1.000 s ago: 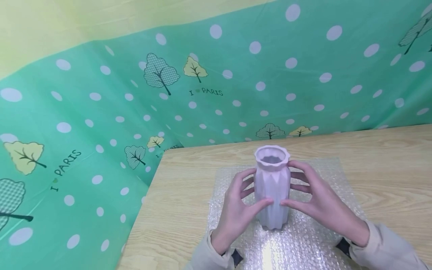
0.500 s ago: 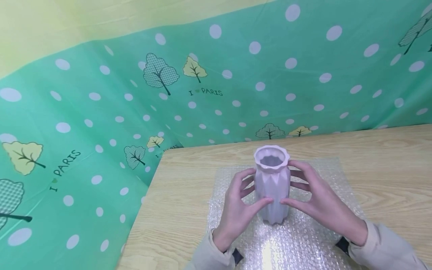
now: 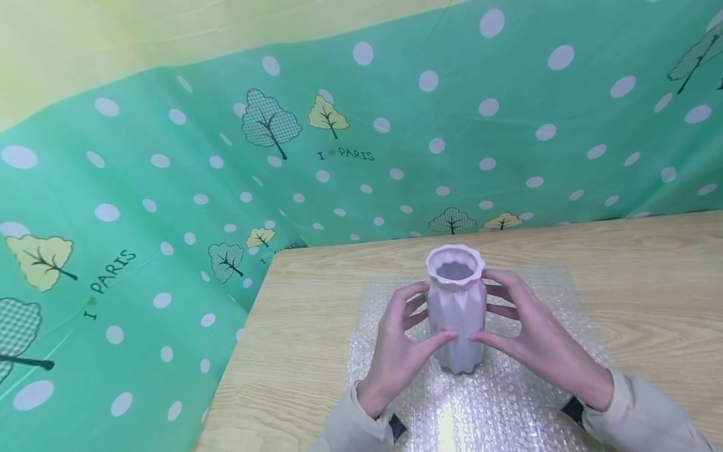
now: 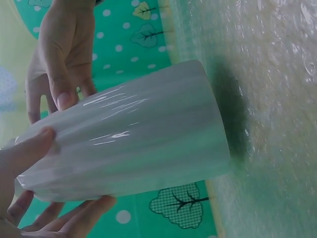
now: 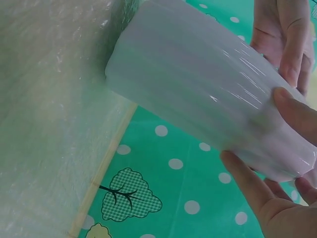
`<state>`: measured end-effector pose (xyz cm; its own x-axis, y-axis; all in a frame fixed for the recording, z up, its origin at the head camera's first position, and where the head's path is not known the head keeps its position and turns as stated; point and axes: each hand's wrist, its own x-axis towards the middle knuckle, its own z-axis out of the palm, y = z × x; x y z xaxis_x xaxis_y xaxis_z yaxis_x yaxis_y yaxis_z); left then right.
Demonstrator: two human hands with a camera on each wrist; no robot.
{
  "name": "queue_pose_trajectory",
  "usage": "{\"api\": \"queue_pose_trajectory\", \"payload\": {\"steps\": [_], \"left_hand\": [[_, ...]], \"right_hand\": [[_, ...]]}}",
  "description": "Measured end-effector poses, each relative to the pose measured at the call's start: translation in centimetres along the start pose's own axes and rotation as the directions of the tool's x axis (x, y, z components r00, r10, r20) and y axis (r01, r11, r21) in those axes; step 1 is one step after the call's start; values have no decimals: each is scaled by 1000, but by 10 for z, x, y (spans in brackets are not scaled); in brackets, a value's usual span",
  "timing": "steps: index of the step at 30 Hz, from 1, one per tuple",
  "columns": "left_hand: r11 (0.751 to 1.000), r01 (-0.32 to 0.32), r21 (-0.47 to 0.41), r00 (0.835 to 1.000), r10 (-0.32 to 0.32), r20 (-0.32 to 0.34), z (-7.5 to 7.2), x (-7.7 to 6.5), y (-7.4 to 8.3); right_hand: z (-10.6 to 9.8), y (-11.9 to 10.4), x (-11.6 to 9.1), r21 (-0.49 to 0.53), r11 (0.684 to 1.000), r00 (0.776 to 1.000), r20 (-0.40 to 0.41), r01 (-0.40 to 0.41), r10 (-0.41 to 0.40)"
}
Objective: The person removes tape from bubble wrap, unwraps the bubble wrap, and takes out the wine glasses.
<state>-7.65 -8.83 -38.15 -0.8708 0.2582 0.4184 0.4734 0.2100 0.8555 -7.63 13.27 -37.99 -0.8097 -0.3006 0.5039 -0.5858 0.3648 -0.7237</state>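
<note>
A pale lilac-white vase (image 3: 457, 314) with a scalloped rim and fluted sides stands nearly upright between both hands over the bubble wrap. My left hand (image 3: 395, 345) grips its left side, thumb across the front and fingers curved behind. From the right, my right hand (image 3: 531, 326) holds it the same way, the thumb tips close together on the front. In the left wrist view the glossy body of the vase (image 4: 133, 134) shows its base close over the wrap, with a dark shadow beside it. The right wrist view shows the vase (image 5: 198, 84) gripped near its upper part.
A sheet of bubble wrap (image 3: 390, 301) lies on the light wooden table (image 3: 299, 314). Behind and to the left hangs a green curtain (image 3: 186, 251) with white dots and printed trees. Pale sleeves (image 3: 644, 402) cover both forearms, with small dark pieces at the cuffs.
The base of the vase has shifted slightly away from the body and up in the head view, bringing the vase a little more upright. Both hands keep their grip almost in place.
</note>
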Motion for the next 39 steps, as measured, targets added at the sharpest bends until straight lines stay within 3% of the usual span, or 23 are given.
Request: {"api": "queue_pose_trajectory", "payload": {"steps": [14,26,39], "left_hand": [[1000,-17,25,1000,16,15,-2,2,-3],[999,39,15,999,-39,38,-5,1,-5],[998,67,4,997,-67,36,-7,-4,-11]], "right_hand": [[-4,1,1,10,1000,1000,16,5,-5],[-5,4,2,14,999,999,35,31,-31],[-4,8,0,-3,1000,997,72,-4,4]]}}
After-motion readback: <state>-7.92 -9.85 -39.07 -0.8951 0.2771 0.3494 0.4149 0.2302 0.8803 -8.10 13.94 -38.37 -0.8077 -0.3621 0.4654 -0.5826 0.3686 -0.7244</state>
